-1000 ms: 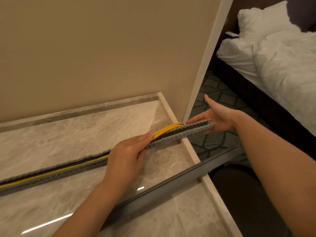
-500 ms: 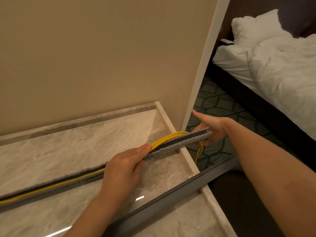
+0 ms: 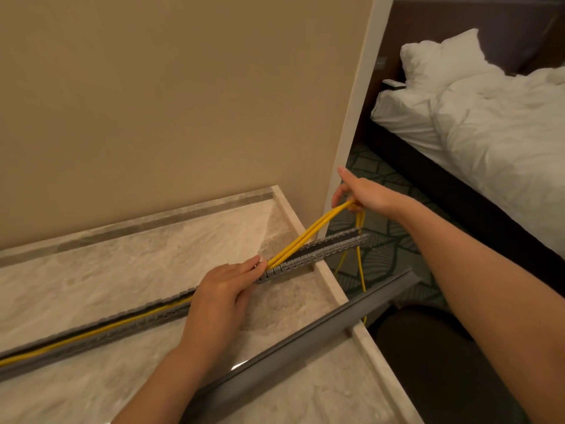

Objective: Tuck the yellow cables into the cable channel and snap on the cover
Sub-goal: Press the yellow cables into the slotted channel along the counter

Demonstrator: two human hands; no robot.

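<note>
Both arms are bare as far up as the view reaches, with no sleeve edge in sight. The left hand (image 3: 223,289) shows its back, with smooth knuckles and short nails. The left forearm (image 3: 171,371) is slim and smooth. The right hand (image 3: 363,194), farther off to the right, shows a short, plain thumbnail (image 3: 341,170). The right forearm (image 3: 489,289) looks broad because it is nearest the camera. Below it, a dark shape (image 3: 428,347) could be a leg in dark cloth, but this cannot be told.
</note>
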